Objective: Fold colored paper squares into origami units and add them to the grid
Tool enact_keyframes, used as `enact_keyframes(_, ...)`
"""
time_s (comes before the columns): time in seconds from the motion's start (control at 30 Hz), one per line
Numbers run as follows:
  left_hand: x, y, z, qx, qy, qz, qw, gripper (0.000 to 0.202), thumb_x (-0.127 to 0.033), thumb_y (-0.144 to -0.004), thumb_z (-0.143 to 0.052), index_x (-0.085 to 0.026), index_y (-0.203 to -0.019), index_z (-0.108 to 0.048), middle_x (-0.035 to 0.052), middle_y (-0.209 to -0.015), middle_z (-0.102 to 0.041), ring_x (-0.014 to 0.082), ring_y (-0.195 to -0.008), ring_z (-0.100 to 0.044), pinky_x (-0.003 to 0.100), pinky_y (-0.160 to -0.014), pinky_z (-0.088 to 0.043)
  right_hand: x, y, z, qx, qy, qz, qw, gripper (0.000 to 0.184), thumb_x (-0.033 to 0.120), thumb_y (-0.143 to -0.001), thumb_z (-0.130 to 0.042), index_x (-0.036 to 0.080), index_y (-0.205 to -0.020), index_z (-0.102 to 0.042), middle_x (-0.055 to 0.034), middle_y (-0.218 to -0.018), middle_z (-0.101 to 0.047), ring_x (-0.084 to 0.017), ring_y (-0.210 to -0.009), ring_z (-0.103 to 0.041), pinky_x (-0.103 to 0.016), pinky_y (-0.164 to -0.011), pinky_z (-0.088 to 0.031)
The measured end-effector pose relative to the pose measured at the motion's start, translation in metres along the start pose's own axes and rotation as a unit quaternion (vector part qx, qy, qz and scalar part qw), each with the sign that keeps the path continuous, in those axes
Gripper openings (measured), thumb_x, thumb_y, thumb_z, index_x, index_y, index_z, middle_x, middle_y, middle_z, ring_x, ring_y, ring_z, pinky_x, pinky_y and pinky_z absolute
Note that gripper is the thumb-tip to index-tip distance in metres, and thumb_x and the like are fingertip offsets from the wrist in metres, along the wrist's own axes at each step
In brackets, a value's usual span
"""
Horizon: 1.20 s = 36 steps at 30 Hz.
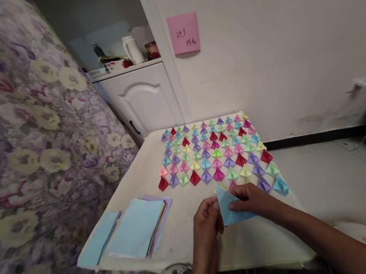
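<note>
Both my hands hold a light blue paper sheet (228, 208), partly folded, just above the near part of a cream table (146, 171). My left hand (205, 223) pinches its left edge with closed fingers. My right hand (255, 200) grips its top and right side, fingers pressed on the paper. Beyond my hands, several small folded paper shapes (212, 153) in red, pink, green, blue, purple and yellow lie in rows on the table.
A stack of coloured paper sheets (138, 229) topped with light blue lies at the table's near left, beside another blue sheet (98, 239). A flowered fabric surface (29, 150) rises on the left. A white cabinet (143, 99) and a pink note (184, 33) on the wall stand behind.
</note>
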<state>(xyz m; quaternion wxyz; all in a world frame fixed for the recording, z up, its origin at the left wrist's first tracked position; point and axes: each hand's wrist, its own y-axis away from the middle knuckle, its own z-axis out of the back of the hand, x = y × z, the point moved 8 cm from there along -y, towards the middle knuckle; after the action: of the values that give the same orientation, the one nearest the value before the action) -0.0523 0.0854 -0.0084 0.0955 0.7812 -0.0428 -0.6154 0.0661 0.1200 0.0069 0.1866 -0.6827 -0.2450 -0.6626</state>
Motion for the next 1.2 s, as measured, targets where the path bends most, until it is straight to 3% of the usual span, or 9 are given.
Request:
enact_keyframes(0.2,-0.012,0.004,-0.003,0.009,-0.06,-0.054,0.997,0.035,-0.044,-0.084,-0.048,-0.016,-0.065,-0.055,-0.0028,-0.059,-0.05,0.0105,-0.056,-0.045,0.021,-0.054,-0.036,0.008,0.002,0.005,-0.051,0.148,0.023,0.987,0.013,0.024,-0.073,-0.059,0.016,-0.065,-0.054,0.0046,-0.058,-0.048,-0.009,-0.053,-0.042,-0.021,-0.05,-0.029)
enact_keyframes(0.33,-0.014,0.005,-0.008,0.041,-0.065,-0.07,0.995,0.021,-0.036,-0.081,-0.056,-0.016,-0.076,-0.06,-0.0012,-0.069,-0.058,0.0138,-0.069,-0.051,0.023,-0.065,-0.039,0.02,0.007,0.007,-0.112,0.286,0.059,0.95,0.019,0.02,-0.071,-0.058,0.017,-0.056,-0.047,0.0059,-0.054,-0.042,-0.009,-0.054,-0.039,-0.021,-0.049,-0.025)
enact_keyframes(0.43,-0.014,0.004,-0.007,0.031,-0.066,-0.077,0.994,0.016,-0.031,-0.076,-0.063,-0.015,-0.077,-0.063,-0.0009,-0.07,-0.061,0.0137,-0.068,-0.052,0.022,-0.065,-0.04,0.026,0.011,0.005,-0.136,0.337,0.079,0.928,0.017,0.018,-0.069,-0.059,0.018,-0.058,-0.047,0.0054,-0.056,-0.046,-0.01,-0.055,-0.042,-0.021,-0.051,-0.026)
enact_keyframes(0.53,-0.011,0.001,-0.004,0.017,-0.039,-0.066,0.997,0.016,-0.031,-0.076,-0.063,-0.015,-0.077,-0.064,-0.0014,-0.065,-0.06,0.0133,-0.065,-0.052,0.022,-0.063,-0.041,0.027,0.013,0.009,-0.162,0.318,0.076,0.931,0.012,0.019,-0.066,-0.063,0.019,-0.07,-0.052,0.0047,-0.062,-0.053,-0.011,-0.059,-0.048,-0.021,-0.054,-0.031)
enact_keyframes(0.67,-0.008,0.003,-0.007,0.015,0.029,-0.024,0.999,0.016,-0.03,-0.074,-0.065,-0.015,-0.079,-0.065,-0.0002,-0.067,-0.064,0.0137,-0.062,-0.056,0.025,-0.063,-0.044,0.02,0.01,0.016,-0.142,0.211,0.047,0.966,0.023,0.022,-0.066,-0.066,0.02,-0.087,-0.057,0.0024,-0.071,-0.059,-0.014,-0.066,-0.054,-0.022,-0.058,-0.039)
enact_keyframes(0.77,-0.012,0.007,-0.013,0.016,0.07,-0.006,0.997,0.016,-0.03,-0.074,-0.065,-0.015,-0.079,-0.065,0.0,-0.066,-0.065,0.0136,-0.06,-0.058,0.025,-0.064,-0.046,0.012,0.005,0.016,-0.093,0.144,0.025,0.985,0.012,0.025,-0.069,-0.064,0.017,-0.078,-0.061,0.0008,-0.071,-0.059,-0.014,-0.068,-0.054,-0.023,-0.061,-0.041)
enact_keyframes(0.97,-0.017,0.011,-0.018,0.031,0.077,-0.006,0.997,0.016,-0.03,-0.075,-0.064,-0.015,-0.082,-0.067,0.0,-0.064,-0.066,0.0133,-0.06,-0.059,0.023,-0.062,-0.046,0.012,0.003,0.016,-0.072,0.101,0.03,0.992,0.009,0.023,-0.07,-0.064,0.015,-0.07,-0.061,0.0024,-0.065,-0.054,-0.012,-0.063,-0.05,-0.022,-0.057,-0.037)
enact_keyframes(1.07,-0.017,0.01,-0.015,0.039,0.066,-0.016,0.997,0.017,-0.031,-0.078,-0.061,-0.015,-0.083,-0.066,0.0004,-0.068,-0.066,0.0129,-0.062,-0.059,0.022,-0.061,-0.046,0.013,0.004,0.013,-0.062,0.09,0.032,0.994,0.009,0.022,-0.069,-0.064,0.015,-0.067,-0.058,0.0034,-0.062,-0.052,-0.01,-0.059,-0.047,-0.021,-0.055,-0.035)
enact_keyframes(1.2,-0.017,0.009,-0.006,0.004,0.059,-0.028,0.998,0.018,-0.032,-0.078,-0.06,-0.015,-0.072,-0.062,0.0,-0.063,-0.063,0.012,-0.058,-0.057,0.023,-0.06,-0.046,0.012,0.004,0.012,-0.057,0.101,0.022,0.993,0.01,0.022,-0.068,-0.064,0.016,-0.065,-0.057,0.0042,-0.059,-0.051,-0.01,-0.057,-0.046,-0.02,-0.053,-0.034)
